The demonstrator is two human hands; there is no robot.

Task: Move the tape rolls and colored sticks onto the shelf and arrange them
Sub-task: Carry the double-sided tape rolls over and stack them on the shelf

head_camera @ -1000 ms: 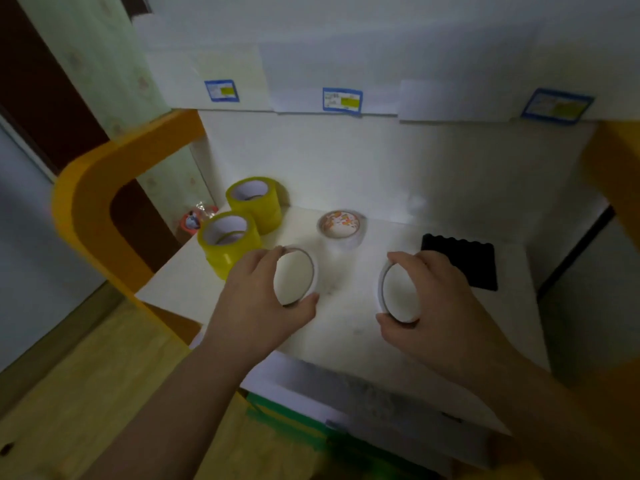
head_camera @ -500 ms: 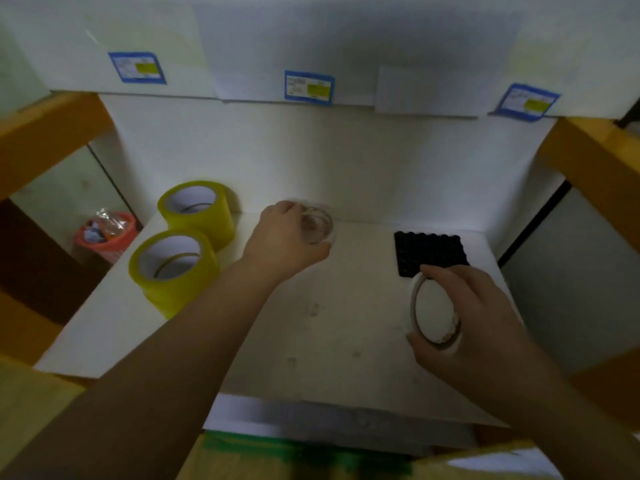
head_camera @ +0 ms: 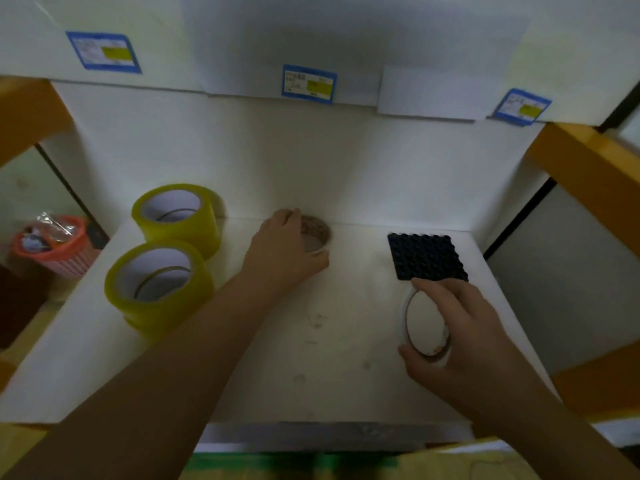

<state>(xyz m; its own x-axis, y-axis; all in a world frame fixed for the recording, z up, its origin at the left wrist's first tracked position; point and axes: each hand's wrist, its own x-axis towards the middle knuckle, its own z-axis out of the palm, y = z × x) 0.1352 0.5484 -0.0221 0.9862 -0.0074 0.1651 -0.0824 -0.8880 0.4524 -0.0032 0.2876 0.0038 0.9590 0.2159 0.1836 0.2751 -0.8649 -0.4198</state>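
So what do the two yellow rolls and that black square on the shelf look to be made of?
Yellow rolls: glossy plastic packing tape, judging by the sheen, wound on pale, likely cardboard, cores. Black square: a matte sheet with rows of small bumps, probably rubber or foam; too dim to be sure.

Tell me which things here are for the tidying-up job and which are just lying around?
For the job:
- two yellow tape rolls standing on the shelf
- small tape roll held by the left hand
- white tape roll held by the right hand

Just lying about:
- black bumpy mat
- red basket beside the shelf
- blue labels
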